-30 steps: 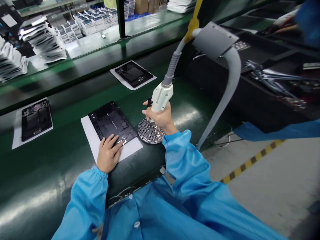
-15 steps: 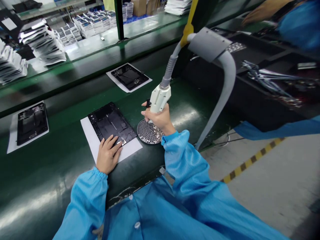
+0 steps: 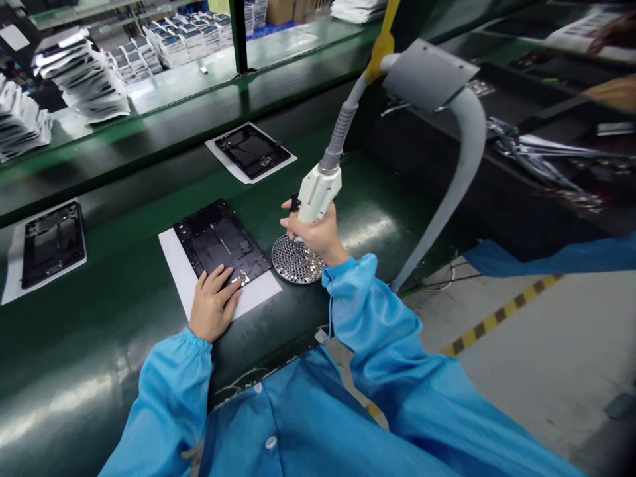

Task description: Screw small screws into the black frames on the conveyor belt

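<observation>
My right hand (image 3: 318, 232) is wrapped around a white electric screwdriver (image 3: 320, 189), which is joined at its top to a grey hose (image 3: 340, 136). Its tip, hidden by my fingers, points down at a round perforated screw dish (image 3: 288, 257) holding small shiny screws. My left hand (image 3: 213, 305) lies with fingers spread on the lower edge of a black tablet housing (image 3: 221, 242). Small parts show near the fingertips. Under the housing is a white sheet (image 3: 263, 290), resting on the green work surface.
Two more black housings on white sheets lie at the far left (image 3: 52, 245) and at the back (image 3: 253, 152). A thick grey tube (image 3: 457, 179) arches down on the right. Beyond it is a dark bench (image 3: 521, 165) with a co-worker's hand. Paper stacks (image 3: 82, 79) stand behind.
The far-left housing sits slightly further left in view. At the right bench the co-worker's arm and blue sleeve have shifted. My hands keep nearly the same places.
</observation>
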`<state>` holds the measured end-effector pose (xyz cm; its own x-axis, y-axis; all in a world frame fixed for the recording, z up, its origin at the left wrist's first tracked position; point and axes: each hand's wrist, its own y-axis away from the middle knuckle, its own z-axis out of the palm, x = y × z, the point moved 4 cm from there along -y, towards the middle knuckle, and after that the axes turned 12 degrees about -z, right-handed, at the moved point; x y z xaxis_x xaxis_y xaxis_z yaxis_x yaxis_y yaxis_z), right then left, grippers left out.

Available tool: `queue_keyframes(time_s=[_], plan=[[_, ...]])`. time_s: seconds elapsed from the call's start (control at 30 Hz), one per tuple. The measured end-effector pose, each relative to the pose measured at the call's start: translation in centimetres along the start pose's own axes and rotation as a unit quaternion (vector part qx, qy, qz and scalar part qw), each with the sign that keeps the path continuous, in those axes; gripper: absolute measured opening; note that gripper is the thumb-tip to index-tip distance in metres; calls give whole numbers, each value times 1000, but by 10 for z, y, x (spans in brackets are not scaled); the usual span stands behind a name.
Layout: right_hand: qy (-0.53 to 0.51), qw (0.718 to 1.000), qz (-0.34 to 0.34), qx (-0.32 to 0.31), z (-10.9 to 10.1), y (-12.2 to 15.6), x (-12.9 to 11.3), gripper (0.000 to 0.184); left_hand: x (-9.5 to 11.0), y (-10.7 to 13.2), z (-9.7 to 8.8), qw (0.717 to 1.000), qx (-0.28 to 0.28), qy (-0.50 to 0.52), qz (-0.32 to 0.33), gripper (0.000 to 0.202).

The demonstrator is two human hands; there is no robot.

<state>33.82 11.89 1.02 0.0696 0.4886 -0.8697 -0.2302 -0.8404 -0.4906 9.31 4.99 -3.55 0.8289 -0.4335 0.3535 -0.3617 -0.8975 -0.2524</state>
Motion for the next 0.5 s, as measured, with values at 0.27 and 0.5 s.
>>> queue_keyframes(time_s=[0.27,0.5], plan=[[-15,1000,-3,9,0,0,0,18,0,0,-2,1000,4,3,-4,26],[4,1000,-13,10,-1,2,1,19,-1,0,1,1000,0,8,-11,26]])
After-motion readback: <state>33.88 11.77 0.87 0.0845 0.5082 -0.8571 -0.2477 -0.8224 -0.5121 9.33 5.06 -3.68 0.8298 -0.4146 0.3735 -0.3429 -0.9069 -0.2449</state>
